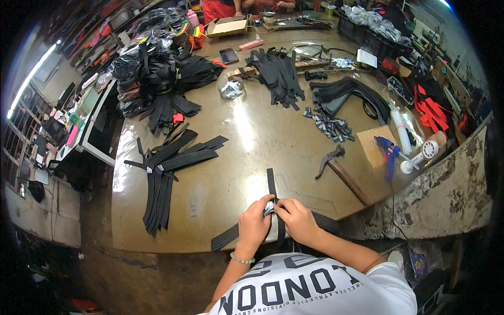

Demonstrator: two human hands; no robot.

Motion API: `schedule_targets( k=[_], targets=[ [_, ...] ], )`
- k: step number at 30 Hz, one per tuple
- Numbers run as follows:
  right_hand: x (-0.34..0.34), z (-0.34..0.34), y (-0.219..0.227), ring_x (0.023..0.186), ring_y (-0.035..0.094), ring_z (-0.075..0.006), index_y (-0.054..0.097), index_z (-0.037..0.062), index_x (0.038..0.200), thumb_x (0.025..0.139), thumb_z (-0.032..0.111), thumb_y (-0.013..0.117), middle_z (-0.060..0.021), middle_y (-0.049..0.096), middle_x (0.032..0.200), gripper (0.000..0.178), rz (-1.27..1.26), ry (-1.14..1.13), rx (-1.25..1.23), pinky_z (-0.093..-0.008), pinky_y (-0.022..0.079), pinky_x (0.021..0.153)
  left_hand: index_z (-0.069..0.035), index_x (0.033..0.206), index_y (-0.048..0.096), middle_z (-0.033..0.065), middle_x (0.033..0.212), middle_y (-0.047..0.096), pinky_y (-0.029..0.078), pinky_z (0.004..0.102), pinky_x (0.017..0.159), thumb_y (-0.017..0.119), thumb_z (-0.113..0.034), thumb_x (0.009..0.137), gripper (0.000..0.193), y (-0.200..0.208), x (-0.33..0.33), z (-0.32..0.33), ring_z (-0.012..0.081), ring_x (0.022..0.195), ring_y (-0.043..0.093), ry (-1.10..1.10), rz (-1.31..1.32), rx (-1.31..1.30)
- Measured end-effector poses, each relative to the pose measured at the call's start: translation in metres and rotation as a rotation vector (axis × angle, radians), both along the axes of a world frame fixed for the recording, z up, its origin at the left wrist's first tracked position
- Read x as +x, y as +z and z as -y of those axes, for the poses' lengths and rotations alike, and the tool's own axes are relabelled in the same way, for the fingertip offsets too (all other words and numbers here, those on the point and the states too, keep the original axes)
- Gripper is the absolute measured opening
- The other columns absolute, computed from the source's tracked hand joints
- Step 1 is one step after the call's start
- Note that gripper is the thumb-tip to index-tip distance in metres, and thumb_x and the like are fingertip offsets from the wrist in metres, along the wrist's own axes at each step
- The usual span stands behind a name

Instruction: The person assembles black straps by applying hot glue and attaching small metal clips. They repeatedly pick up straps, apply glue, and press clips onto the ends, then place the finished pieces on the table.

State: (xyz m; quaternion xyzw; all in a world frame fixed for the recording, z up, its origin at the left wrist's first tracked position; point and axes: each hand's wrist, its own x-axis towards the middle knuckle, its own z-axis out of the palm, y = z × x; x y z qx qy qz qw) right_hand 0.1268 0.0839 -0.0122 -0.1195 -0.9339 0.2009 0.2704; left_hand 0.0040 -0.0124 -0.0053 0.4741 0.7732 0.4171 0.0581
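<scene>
At the table's near edge, my left hand [254, 221] is closed on a black strap, with a small white-and-grey piece showing by its fingertips. Close beside it, my right hand [296, 220] pinches the same black strap [271, 181], whose one end points away from me over the table. Another black strap [226, 238] lies crosswise under my hands and comes out on both sides. The spot where the straps meet is partly hidden by my fingers. To the left lies a pile of crossed black straps [157, 197] bearing small white tags.
A hammer [341, 176] lies to the right, near a blue glue gun [387, 147] on a cardboard piece. Small dark-and-white pieces [329, 126] are scattered beyond it. More black straps [278, 76] and a bagged heap [152, 73] lie farther off. Another person [220, 9] stands at the far side.
</scene>
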Motion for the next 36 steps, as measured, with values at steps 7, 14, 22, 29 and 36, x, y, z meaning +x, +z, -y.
schedule_targets(
  k=[7, 14, 22, 29, 36],
  targets=[
    [0.006, 0.001, 0.004, 0.107, 0.06, -0.0311, 0.061, -0.0026, 0.098, 0.074, -0.001, 0.058, -0.0148, 0.059, 0.104, 0.024, 0.098, 0.025, -0.041, -0.0371, 0.056, 0.082, -0.019, 0.112, 0.07, 0.0111, 0.078, 0.059, 0.051, 0.0432, 0.058, 0.067, -0.005, 0.078, 0.036, 0.001, 0.0, 0.002, 0.0335, 0.064, 0.062, -0.028, -0.139, -0.17],
    [0.03, 0.006, 0.018, 0.13, 0.045, -0.0379, 0.062, -0.0025, 0.102, 0.073, -0.003, 0.059, -0.0207, 0.056, 0.111, 0.029, 0.355, 0.242, -0.13, -0.049, 0.04, 0.108, -0.018, 0.11, 0.072, 0.0134, 0.077, 0.06, 0.05, 0.0452, 0.061, 0.064, -0.008, 0.081, 0.032, 0.004, 0.009, 0.001, 0.0368, 0.068, 0.063, 0.026, -0.093, -0.259],
    [0.109, -0.054, 0.041, 0.097, 0.064, -0.0227, 0.067, 0.0066, 0.107, 0.093, 0.015, 0.063, -0.0082, 0.068, 0.102, 0.017, 0.126, -0.008, -0.81, -0.0367, 0.051, 0.088, -0.01, 0.122, 0.058, 0.026, 0.088, 0.066, 0.05, 0.0514, 0.072, 0.064, 0.001, 0.079, 0.045, 0.006, -0.003, -0.013, 0.0446, 0.082, 0.064, 0.128, -0.018, -0.144],
    [0.178, -0.194, -0.019, 0.114, 0.054, -0.0281, 0.046, -0.0025, 0.122, 0.084, 0.022, 0.076, -0.0207, 0.05, 0.127, 0.055, -0.617, -0.976, -0.548, -0.039, 0.045, 0.094, -0.009, 0.114, 0.063, 0.0208, 0.08, 0.065, 0.048, 0.0443, 0.063, 0.066, -0.008, 0.085, 0.028, 0.023, -0.023, -0.002, 0.0384, 0.07, 0.063, 0.123, 0.061, 0.001],
    [0.151, -0.224, 0.016, 0.086, 0.062, -0.0518, 0.042, -0.0055, 0.126, 0.095, 0.033, 0.057, -0.0337, 0.064, 0.085, 0.052, 0.081, -1.085, -0.279, -0.0564, 0.05, 0.073, -0.015, 0.105, 0.071, 0.0112, 0.079, 0.063, 0.049, 0.0385, 0.065, 0.069, -0.005, 0.076, 0.031, 0.008, -0.017, 0.014, 0.0312, 0.071, 0.062, -0.061, -0.047, -0.129]
  ],
)
